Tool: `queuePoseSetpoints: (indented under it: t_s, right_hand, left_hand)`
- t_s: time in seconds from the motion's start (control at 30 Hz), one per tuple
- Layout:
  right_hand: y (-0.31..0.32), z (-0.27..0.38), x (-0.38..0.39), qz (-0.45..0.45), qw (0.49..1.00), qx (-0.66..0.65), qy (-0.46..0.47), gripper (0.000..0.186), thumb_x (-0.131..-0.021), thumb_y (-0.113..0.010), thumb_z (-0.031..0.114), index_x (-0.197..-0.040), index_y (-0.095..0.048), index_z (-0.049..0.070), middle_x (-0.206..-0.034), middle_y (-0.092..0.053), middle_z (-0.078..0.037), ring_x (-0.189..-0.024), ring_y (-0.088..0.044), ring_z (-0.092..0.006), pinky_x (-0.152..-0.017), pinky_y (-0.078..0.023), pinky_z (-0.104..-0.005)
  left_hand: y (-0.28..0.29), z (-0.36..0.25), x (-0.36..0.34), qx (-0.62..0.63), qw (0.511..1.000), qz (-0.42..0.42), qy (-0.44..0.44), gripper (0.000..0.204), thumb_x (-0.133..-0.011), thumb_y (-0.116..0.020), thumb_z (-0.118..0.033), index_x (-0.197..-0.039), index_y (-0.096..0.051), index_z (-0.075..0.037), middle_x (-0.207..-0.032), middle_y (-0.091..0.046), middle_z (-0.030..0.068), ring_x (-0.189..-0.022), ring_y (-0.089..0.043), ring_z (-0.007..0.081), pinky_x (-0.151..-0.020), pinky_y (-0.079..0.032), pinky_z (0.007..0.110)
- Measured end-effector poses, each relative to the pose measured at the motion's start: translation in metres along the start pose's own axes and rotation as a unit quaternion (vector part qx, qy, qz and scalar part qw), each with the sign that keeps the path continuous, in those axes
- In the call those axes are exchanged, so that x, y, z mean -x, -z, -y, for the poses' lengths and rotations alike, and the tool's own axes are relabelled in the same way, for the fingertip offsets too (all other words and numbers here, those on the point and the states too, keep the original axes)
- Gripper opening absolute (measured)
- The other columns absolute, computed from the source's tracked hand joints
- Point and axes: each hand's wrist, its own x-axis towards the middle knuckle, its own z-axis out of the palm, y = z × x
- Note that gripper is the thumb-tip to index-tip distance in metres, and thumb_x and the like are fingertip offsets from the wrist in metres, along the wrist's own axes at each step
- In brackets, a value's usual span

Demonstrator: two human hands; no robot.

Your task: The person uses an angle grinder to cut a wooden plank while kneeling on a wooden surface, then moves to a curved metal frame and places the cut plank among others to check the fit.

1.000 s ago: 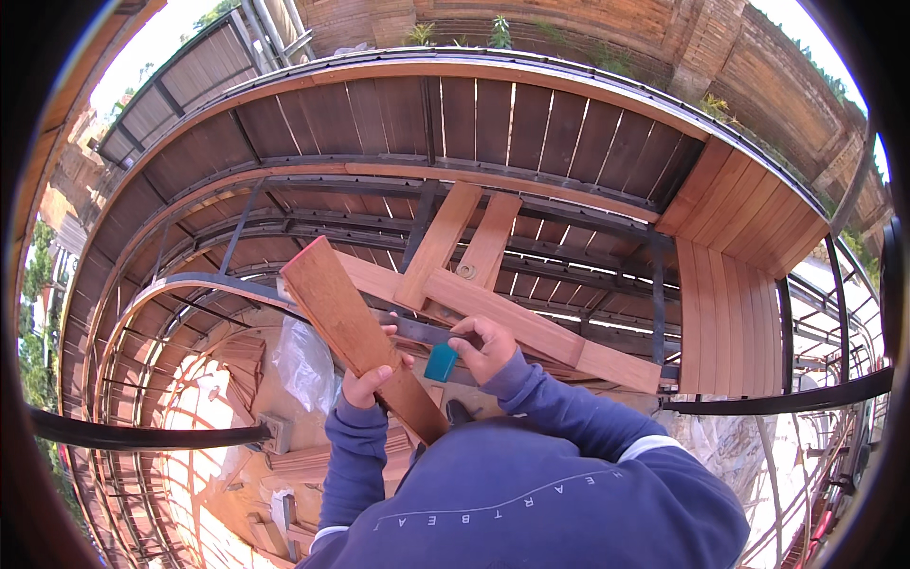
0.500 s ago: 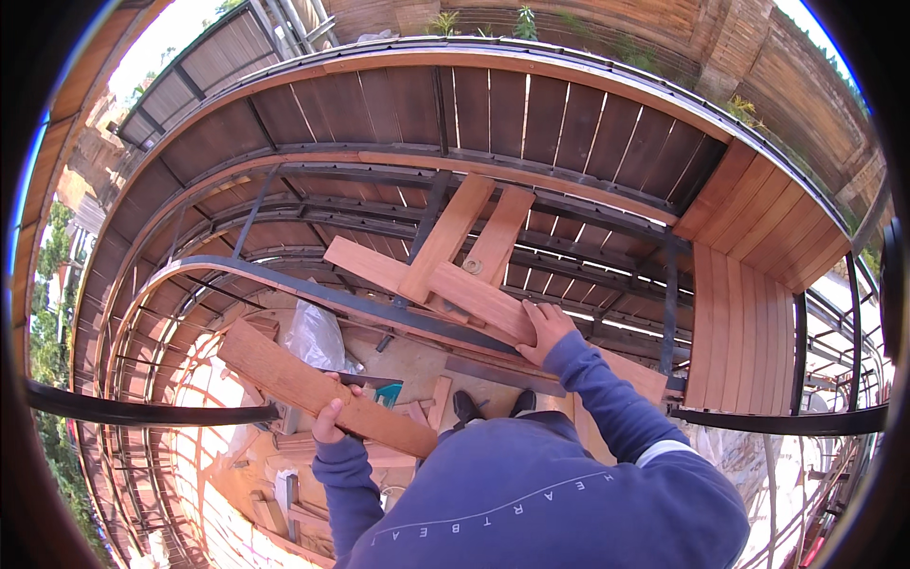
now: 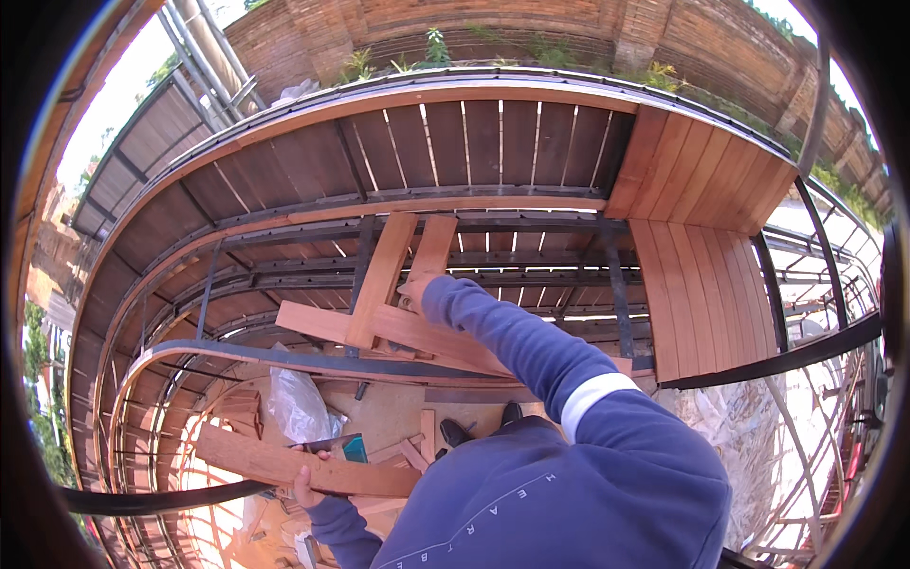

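My left hand point(image 3: 305, 482) is closed around the edge of a long reddish-brown wooden board point(image 3: 284, 462), held slanting at lower left. My right arm reaches forward across the bench frame. At its end, my right hand point(image 3: 415, 287) has its fingers curled at a small, round, pale ring-shaped object point(image 3: 406, 302) on the loose boards; sleeve and fingers partly hide it. One loose board point(image 3: 384, 266) lies across another board point(image 3: 427, 337), and a shorter board point(image 3: 435, 245) lies beside the first, under my right hand.
Curved dark metal framing point(image 3: 237, 353) runs across the middle. Finished wooden slats point(image 3: 706, 294) cover the bench at right. A clear plastic bag point(image 3: 301, 403), a teal tool point(image 3: 354, 449) and wood offcuts lie on the floor below. A brick wall point(image 3: 531, 38) stands behind.
My right hand has left the near end of the crossing board and moved forward and left to the small ring-shaped object. The view has shifted; my left hand still holds its board.
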Motion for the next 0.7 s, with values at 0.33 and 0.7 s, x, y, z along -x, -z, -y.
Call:
queuePoseSetpoints:
  t_s: [0.33,0.7]
  right_hand:
    - [-0.009,-0.003,-0.031,0.009,1.000,-0.005,0.001,0.035,-0.074,-0.072,0.014,-0.107,-0.068,0.003,-0.115,-0.062,-0.020,-0.110,-0.060,-0.0377,-0.091,-0.051,-0.0431]
    - [-0.004,-0.001,-0.033,-0.006,0.997,-0.038,-0.069,0.031,-0.072,-0.075,0.017,-0.102,-0.071,0.008,-0.100,-0.070,-0.016,-0.099,-0.066,-0.0335,-0.082,-0.053,-0.0403]
  left_hand:
    - [0.016,0.001,-0.028,-0.067,0.994,-0.007,0.081,0.046,-0.085,-0.059,-0.029,-0.127,-0.048,-0.013,-0.093,-0.059,0.0120,-0.080,-0.060,0.0219,-0.073,-0.053,0.037]
    - [-0.006,0.024,-0.059,-0.167,0.977,0.018,0.130,0.046,-0.085,-0.060,-0.028,-0.126,-0.049,-0.012,-0.091,-0.060,0.0118,-0.078,-0.060,0.0217,-0.071,-0.053,0.036]
